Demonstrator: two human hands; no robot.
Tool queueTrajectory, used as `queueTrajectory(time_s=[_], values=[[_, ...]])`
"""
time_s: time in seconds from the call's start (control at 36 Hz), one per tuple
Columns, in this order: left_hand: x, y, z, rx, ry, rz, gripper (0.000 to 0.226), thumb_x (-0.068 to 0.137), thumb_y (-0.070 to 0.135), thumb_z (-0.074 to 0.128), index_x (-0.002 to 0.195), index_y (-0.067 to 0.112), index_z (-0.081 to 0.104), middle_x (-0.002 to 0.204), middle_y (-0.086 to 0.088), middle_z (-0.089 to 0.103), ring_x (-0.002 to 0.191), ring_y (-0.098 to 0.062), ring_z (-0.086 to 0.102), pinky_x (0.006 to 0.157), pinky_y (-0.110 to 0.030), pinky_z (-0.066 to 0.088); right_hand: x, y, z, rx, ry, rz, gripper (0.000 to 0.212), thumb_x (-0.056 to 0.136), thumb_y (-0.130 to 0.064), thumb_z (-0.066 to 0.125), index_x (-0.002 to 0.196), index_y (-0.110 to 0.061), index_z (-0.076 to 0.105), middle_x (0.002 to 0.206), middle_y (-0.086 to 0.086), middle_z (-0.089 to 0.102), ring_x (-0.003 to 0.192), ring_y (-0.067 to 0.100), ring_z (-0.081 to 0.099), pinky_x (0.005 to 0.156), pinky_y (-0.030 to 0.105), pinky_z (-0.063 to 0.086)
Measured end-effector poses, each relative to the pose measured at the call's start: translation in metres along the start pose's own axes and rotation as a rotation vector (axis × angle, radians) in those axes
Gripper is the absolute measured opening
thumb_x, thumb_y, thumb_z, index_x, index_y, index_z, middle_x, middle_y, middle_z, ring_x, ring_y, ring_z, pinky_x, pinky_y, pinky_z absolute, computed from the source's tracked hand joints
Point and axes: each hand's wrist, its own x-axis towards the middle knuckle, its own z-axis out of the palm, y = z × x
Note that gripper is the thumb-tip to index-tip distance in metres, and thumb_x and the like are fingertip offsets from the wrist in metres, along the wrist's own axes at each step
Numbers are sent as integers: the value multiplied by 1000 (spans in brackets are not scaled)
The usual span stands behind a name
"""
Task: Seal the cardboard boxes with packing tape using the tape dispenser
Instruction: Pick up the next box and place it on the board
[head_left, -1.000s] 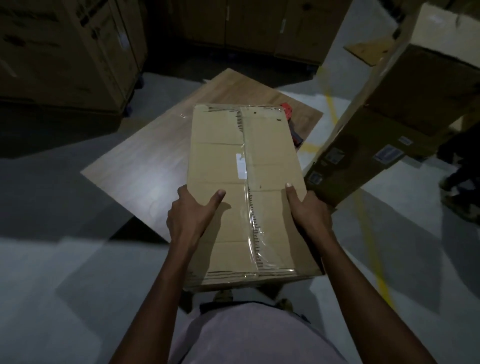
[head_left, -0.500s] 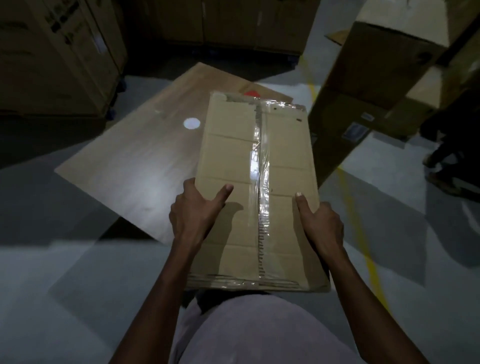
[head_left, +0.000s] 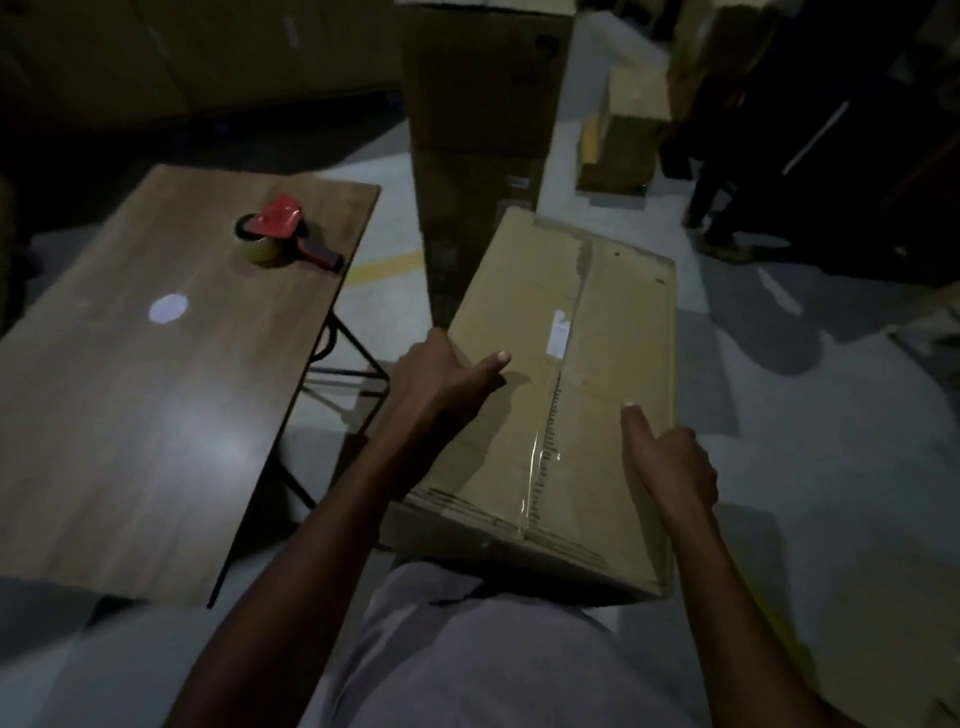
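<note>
Both hands (head_left: 447, 371) (head_left: 675, 465) grip the taped cardboard box (head_left: 561, 374) by its opposite sides

Just one view, head-mounted, wide-angle, aimed forward and steeply down. Close in on the cardboard box (head_left: 561, 395), sitting right of centre, with the left hand (head_left: 441, 374) and right hand (head_left: 670, 457) on its near sides and both forearms running in from the bottom edge. Own torso filling the bottom middle. Catches the tabletop (head_left: 130, 405) off to the left, tape dispenser (head_left: 280, 234) at its far end, well away from the lens. Farther up: grey floor (head_left: 810, 467), a tall carton (head_left: 478, 104) behind, dark and blurry toward the corners. No second view, so nothing shared.
</note>
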Motion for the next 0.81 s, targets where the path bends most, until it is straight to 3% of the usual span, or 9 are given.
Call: queueTrajectory(time_s=[0.17, 0.25, 0.36, 0.56, 0.67, 0.81], values=[[69, 53, 50, -74, -189, 72, 60, 79, 78, 64, 103, 24, 69, 80, 8, 73, 70, -12, 69, 64, -34, 59, 66, -2, -12, 37, 11, 135, 90, 96, -75, 45, 147, -1, 48, 147, 23, 54, 128, 42, 57, 105, 46, 48], [115, 74, 73, -54, -289, 89, 56, 84, 73, 64, 91, 18, 73, 74, 4, 74, 68, -17, 72, 64, -34, 59, 110, -13, -12, 24, 14, 170, 87, 96, -75, 43, 141, -2, 55, 142, 22, 59, 123, 40, 61, 100, 44, 50], [181, 92, 112, -96, -408, 39, 60, 83, 69, 68, 106, 13, 68, 96, -6, 74, 87, -26, 72, 82, -47, 61, 172, -31, -7, -6, 23, 212, 84, 95, -75, 44, 132, -1, 61, 134, 21, 64, 116, 39, 65, 96, 43, 54], [284, 121, 184, -112, -531, -19, 71, 81, 58, 78, 136, 19, 53, 121, -6, 66, 105, -27, 65, 92, -46, 58, 287, -52, 8, -18, 41, 278, 83, 95, -73, 48, 130, 0, 61, 132, 21, 66, 113, 39, 66, 87, 40, 53], [333, 129, 238, -184, -556, -45, 76, 83, 40, 83, 143, 13, 46, 137, -11, 59, 126, -31, 56, 105, -50, 49, 356, -51, 29, 38, 7, 307, 78, 97, -69, 51, 133, -1, 58, 133, 20, 64, 116, 39, 64, 96, 43, 55], [386, 110, 327, -299, -553, -47, 77, 85, 20, 82, 146, 4, 37, 139, -17, 54, 128, -33, 53, 108, -48, 46, 470, -30, 80, 43, -101, 323, 78, 102, -58, 55, 145, 6, 46, 148, 24, 53, 131, 41, 57, 104, 44, 51]])
